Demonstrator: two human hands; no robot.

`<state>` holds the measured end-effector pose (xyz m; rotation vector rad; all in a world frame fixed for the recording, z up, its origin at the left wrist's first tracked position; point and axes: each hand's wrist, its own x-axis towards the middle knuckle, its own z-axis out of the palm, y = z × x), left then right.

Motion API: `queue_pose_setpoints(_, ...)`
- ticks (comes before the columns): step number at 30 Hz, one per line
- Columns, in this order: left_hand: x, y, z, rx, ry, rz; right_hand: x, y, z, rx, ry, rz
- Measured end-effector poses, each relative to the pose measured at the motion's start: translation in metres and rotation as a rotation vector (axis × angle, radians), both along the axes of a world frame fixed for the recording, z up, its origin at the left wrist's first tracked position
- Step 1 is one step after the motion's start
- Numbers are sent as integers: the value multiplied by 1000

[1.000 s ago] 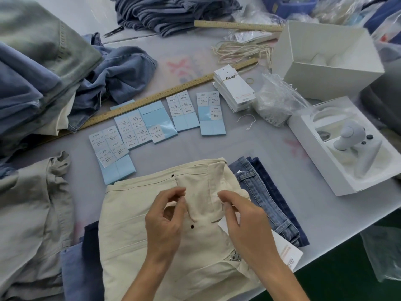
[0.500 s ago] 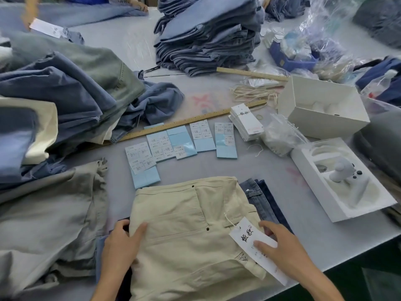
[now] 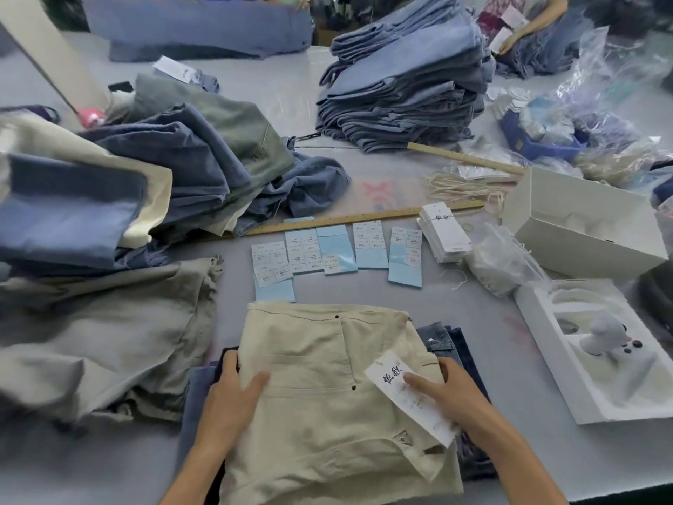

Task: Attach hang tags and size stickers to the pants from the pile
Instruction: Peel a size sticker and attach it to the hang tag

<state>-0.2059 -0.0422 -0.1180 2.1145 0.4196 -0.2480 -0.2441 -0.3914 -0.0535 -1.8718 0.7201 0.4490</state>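
while a white hang tag [image 3: 409, 395] already lies on the cream pants [image 3: 327, 388] at the near edge of the grey worktop [image 3: 473, 308], no size sticker can be made out on the cloth, so by this view the pair looks half finished. whether the tag's string is fastened cannot be told. the left hand [image 3: 233, 391] grips the folded pants at their left edge, thumb on top and fingers tucked underneath; the right hand [image 3: 448, 391] holds the right edge with its thumb pressing down on the tag. the pants lie folded flat, pale and lightly creased, with dark rivets and a stitched pocket line showing, on top of other folded denim [image 3: 451, 340] that peeks out to the right. just beyond them sit the sticker sheets [image 3: 320, 249] on blue backing, some partly used, next to a stack of fresh hang tags [image 3: 442, 231] and a wooden ruler [image 3: 364, 218]. a loose heap of untagged pants [image 3: 153, 176] rises at left, and a neat stack of folded jeans [image 3: 400, 82] stands farther back, suggesting plenty of work remains.
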Motion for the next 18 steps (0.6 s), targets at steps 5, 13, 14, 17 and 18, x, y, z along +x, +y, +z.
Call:
queue_pose_setpoints(5, -29, -1, 6, 73, 11, 169, 4, 0, -7, -80, -20, 184)
queue_pose_setpoints(13, -59, -108, 30, 373, -208, -106, -24, 13, -2, -433, -159, 283)
queue_pose_setpoints(14, -59, -128, 33, 247, -70, -174, -27, 14, 2, -428, -115, 347)
queue_pose_setpoints(17, -56, -166, 34, 91, 137, -282, -25, 5, 12, -428, -64, 453)
queue_pose_setpoints(18, -57, -172, 37, 92, 147, -290, -23, 1, 17, -423, -53, 474)
